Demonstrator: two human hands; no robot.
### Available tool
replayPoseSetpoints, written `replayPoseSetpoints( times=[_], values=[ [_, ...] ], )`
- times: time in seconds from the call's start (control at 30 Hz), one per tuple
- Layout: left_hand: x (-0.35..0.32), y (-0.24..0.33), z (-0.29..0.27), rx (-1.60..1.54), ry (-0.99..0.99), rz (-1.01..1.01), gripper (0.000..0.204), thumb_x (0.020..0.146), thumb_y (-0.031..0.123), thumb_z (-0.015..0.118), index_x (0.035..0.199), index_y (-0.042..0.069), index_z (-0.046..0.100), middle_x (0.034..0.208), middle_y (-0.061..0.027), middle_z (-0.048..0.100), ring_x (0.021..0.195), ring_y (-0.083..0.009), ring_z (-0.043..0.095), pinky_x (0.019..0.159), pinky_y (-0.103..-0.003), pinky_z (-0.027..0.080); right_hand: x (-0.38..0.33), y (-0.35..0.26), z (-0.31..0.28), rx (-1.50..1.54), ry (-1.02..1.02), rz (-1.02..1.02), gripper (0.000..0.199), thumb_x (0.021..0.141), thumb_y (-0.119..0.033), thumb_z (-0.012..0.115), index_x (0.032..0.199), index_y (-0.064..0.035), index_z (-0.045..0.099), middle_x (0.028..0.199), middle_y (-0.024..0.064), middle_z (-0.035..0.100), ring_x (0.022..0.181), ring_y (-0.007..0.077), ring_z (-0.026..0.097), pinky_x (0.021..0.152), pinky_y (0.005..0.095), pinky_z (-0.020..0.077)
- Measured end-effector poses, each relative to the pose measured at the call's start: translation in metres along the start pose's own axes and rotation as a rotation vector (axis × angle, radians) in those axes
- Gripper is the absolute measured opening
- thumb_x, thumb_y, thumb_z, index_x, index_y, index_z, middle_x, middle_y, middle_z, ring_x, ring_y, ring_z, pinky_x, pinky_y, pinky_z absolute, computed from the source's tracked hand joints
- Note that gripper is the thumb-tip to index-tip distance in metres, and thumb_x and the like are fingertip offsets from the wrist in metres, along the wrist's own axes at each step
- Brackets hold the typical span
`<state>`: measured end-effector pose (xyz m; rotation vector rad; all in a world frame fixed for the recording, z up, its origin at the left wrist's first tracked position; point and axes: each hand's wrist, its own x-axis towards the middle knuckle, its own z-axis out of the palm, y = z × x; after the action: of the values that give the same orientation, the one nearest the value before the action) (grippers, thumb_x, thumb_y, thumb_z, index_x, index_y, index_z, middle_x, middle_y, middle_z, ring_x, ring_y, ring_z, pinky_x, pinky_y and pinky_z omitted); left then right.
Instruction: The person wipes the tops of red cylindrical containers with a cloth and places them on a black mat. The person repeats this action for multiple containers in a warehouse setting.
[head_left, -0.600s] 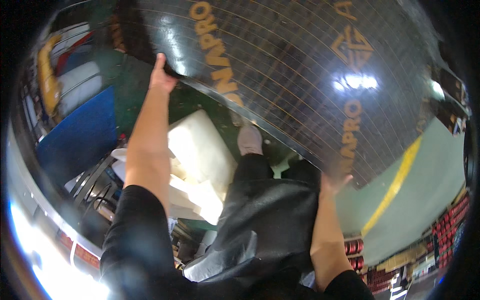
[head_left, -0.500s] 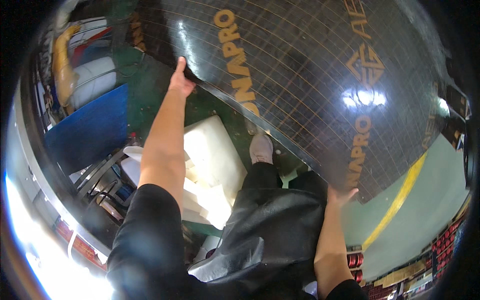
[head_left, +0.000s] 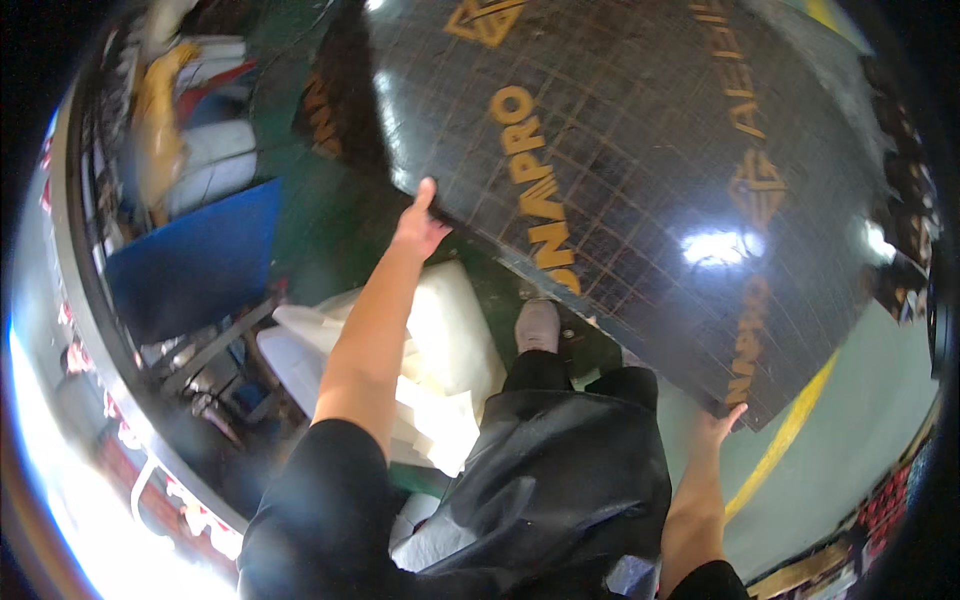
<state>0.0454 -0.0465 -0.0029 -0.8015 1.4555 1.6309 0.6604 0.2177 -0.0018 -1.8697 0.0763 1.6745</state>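
Note:
A large glossy black sheet with an orange grid and orange lettering [head_left: 630,160] spreads across the upper right, its near edge running slantwise toward me. Along that edge my left hand [head_left: 422,228] grips the sheet, thumb on top and fingers hidden beneath. Farther right, close to the near corner, my right hand [head_left: 722,422] holds the same edge, also with its thumb on the upper face. The sheet's left side bends downward past my left hand.
Below my left forearm stands a white bin [head_left: 455,320] with pale scraps. A blue panel [head_left: 195,265] leans at the left beside metal framework. Yellow tape [head_left: 785,440] marks the green floor at right. My shoe [head_left: 538,326] shows under the sheet's edge. Red spools [head_left: 885,495] line the lower right.
Both hands have shifted right and toward me with the black sheet still between them. The view has also moved a little.

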Motion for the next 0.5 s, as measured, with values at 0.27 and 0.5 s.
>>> replayPoseSetpoints(
  times=[0.27, 0.5],
  values=[
    [-0.028, 0.025, -0.021, 0.104, 0.072, -0.069, 0.070, 0.089, 0.052, 0.059, 0.138, 0.007, 0.039, 0.137, -0.0087, 0.045, 0.125, -0.0274, 0.043, 0.108, -0.044, 0.035, -0.019, 0.024, -0.031, 0.150, 0.060, 0.000, 0.083, 0.078, -0.063, 0.065, 0.141, -0.0161, 0.039, 0.146, 0.0103, 0.037, 0.129, 0.0317, 0.038, 0.104, 0.0535, 0.0351],
    [-0.047, 0.062, -0.009, 0.116, 0.135, -0.029, 0.063, 0.089, 0.046, 0.062, 0.134, 0.005, 0.043, 0.134, -0.0129, 0.048, 0.122, -0.0297, 0.047, 0.105, -0.047, 0.040, -0.053, 0.035, -0.024, 0.089, 0.257, 0.145, 0.091, 0.073, -0.070, 0.064, 0.142, -0.0167, 0.036, 0.146, 0.0128, 0.036, 0.127, 0.0330, 0.038, 0.103, 0.0523, 0.0360]
  ],
)
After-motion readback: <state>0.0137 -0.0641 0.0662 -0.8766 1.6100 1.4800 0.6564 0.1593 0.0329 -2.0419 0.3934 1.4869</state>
